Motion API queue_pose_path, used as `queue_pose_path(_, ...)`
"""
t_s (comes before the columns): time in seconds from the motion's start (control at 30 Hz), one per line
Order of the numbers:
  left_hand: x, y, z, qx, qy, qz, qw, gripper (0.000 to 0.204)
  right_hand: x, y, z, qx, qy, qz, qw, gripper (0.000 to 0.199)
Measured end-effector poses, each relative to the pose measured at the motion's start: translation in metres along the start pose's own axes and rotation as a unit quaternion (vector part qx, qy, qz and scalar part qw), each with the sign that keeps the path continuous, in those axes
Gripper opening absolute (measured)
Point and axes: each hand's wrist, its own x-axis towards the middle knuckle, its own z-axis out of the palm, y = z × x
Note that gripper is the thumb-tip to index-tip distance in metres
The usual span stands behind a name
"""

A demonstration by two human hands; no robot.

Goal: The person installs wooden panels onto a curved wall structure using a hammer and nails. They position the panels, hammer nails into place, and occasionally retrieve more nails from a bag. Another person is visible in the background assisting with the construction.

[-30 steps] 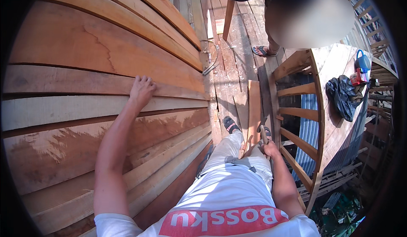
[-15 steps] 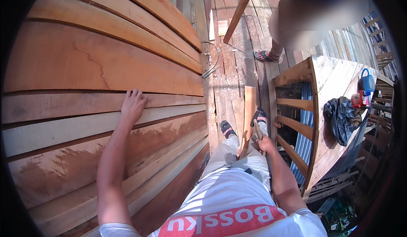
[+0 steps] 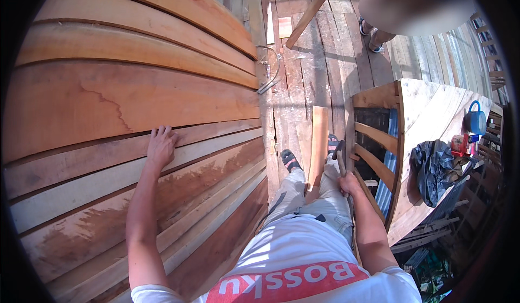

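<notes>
My left hand (image 3: 162, 147) rests on a wall of stacked wooden boards, its fingers laid over the upper edge of a narrow brown plank (image 3: 103, 157) just below a wide orange board (image 3: 135, 100). Those fingers are slightly bent and hold nothing. Beside my right thigh, my right hand (image 3: 349, 184) is closed round the handle of a hammer (image 3: 342, 165), whose dark head points away from me. A loose light plank (image 3: 318, 140) stretches lengthwise between my sandalled feet.
On the right, a slatted wooden bench (image 3: 422, 100) carries a black plastic bag (image 3: 430, 173), a blue mug (image 3: 475, 122) and a red container (image 3: 459, 145). A slanted post (image 3: 314, 11) rises ahead. Another person (image 3: 376, 35) stands at the far right on the plank floor (image 3: 303, 75).
My right hand has swung the hammer rightward, toward the bench. The left hand has slid slightly left and down along the boards. The other person has moved farther away.
</notes>
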Motion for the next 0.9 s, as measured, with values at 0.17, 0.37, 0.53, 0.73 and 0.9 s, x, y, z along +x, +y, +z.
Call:
queue_pose_path(0.17,-0.011,-0.011,0.007,0.03,0.035,0.046,0.998,0.029,0.043,0.016,0.007,0.015,0.013,-0.044,0.999,0.033)
queue_pose_path(0.37,-0.044,-0.037,-0.027,0.118,0.079,0.013,0.99,0.036,0.011,-0.049,-0.005,0.032,-0.016,-0.141,0.989,0.024)
queue_pose_path(0.53,-0.107,-0.049,-0.081,0.193,0.105,-0.063,0.974,0.039,0.019,-0.109,0.005,-0.035,-0.009,-0.255,0.966,0.017)
queue_pose_path(0.73,-0.169,-0.072,-0.155,0.19,0.113,-0.164,0.961,0.054,-0.007,-0.196,-0.002,-0.071,-0.058,-0.321,0.943,0.016)
queue_pose_path(0.9,-0.201,-0.101,-0.212,0.22,0.131,-0.209,0.944,0.062,-0.021,-0.242,-0.005,-0.092,-0.085,-0.351,0.928,0.016)
